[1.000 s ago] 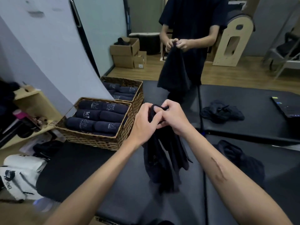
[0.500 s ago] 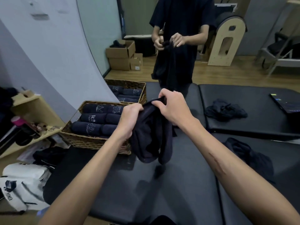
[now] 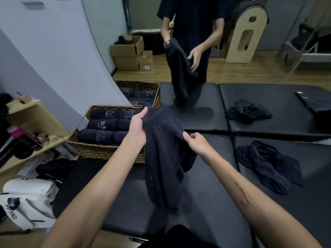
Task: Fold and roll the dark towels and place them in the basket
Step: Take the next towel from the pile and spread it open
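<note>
Dark towel (image 3: 161,149) held up above the black padded bench (image 3: 206,203), hanging unfolded with its lower end just over the bench top near the front edge. Left hand (image 3: 137,127) grips the towel's upper left edge, fingers and thumb curled round the cloth; grip clamped on the towel. Right hand (image 3: 198,143) pinches the towel's right edge lower down, thumb on top of the fabric; grip clamped on the towel too. Wicker basket (image 3: 107,151) sits at the bench's left edge, just beside the left hand, filled with rolled dark towels (image 3: 103,125) lying in rows, printed lettering facing up. Second wicker basket (image 3: 156,94) stands behind it along the same left edge, also holding rolled towels. Loose crumpled towel (image 3: 268,165) lies on the bench toward the right edge, well apart from the held one. Another crumpled towel (image 3: 248,111) lies farther back on the bench's rear section. Dark flat device (image 3: 313,102) with small coloured marks at the far right edge. Second person (image 3: 193,24) stands at the far edge of the bench, holding a dark towel (image 3: 179,68) that hangs down to the bench top. Cardboard boxes (image 3: 132,54) stacked on the wood floor behind. Light wooden shelf (image 3: 35,119) with clutter at left, white bag (image 3: 26,203) on the floor below it.
</note>
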